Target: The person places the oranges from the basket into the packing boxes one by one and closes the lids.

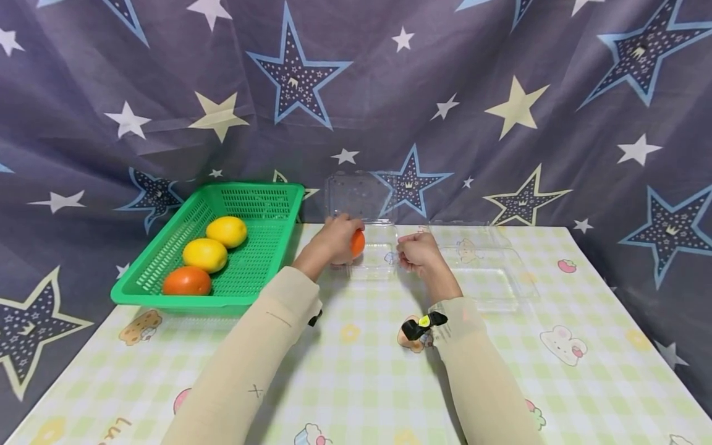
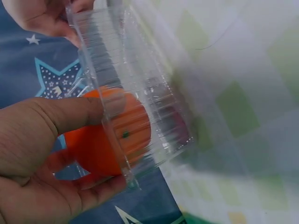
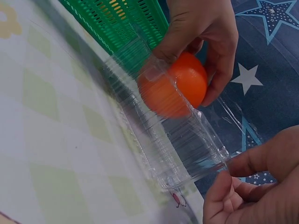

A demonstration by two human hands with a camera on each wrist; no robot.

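Observation:
My left hand [image 1: 332, 238] grips an orange [image 1: 358, 245], thumb on one side and fingers on the other. In both wrist views, the orange is partly inside a clear plastic clamshell box [image 3: 175, 151], low between its walls. Its transparent lid [image 1: 358, 188] stands raised at the back, against the curtain. On the opposite end of the box, my right hand [image 1: 421, 253] pinches the rim between thumb and finger, as the right wrist view shows. The left wrist view shows a small green stem spot on the fruit through the ribbed plastic.
To the left stands a green basket [image 1: 286, 266] holding two lemons [image 1: 204, 255] and a reddish-orange round fruit [image 1: 186, 281]. A second clear plastic box [image 1: 489, 284] lies open on the right. A checked cloth [image 1: 356, 371] covers the table; a starry curtain [image 1: 378, 93] hangs behind.

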